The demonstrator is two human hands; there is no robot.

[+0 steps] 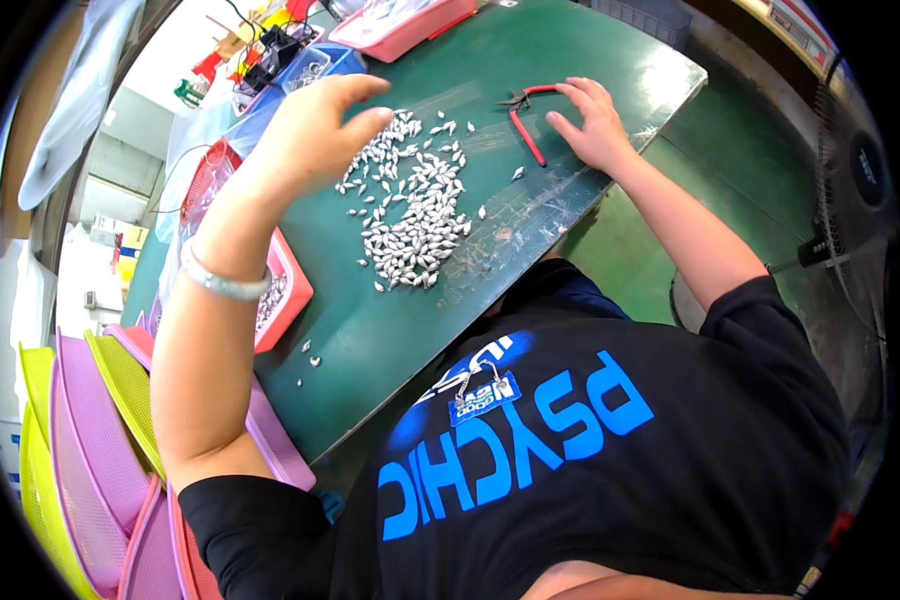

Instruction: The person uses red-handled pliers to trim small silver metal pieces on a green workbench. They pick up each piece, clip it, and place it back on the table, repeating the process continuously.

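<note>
A spread-out heap of small silver pieces, pointed at the ends [417,235], lies on the green tabletop [340,370]. Above the heap's far left edge is my left hand [315,130], thumb and fingers apart, with nothing visible in it. To the right lies a pair of pliers with red handles [526,138], its handles spread. My right hand [597,125] rests beside it near the table edge, fingers stretched and thumb apart. Its fingertips reach the end of the upper handle without wrapping round it. One loose silver piece [518,173] sits below the pliers.
A red tray [292,300] of small pieces stands left of the heap, partly behind my left forearm. A blue bin [335,62] and a pink bin [410,40] stand at the far side. Purple and green baskets [90,450] crowd the lower left. A fan [850,190] stands at right.
</note>
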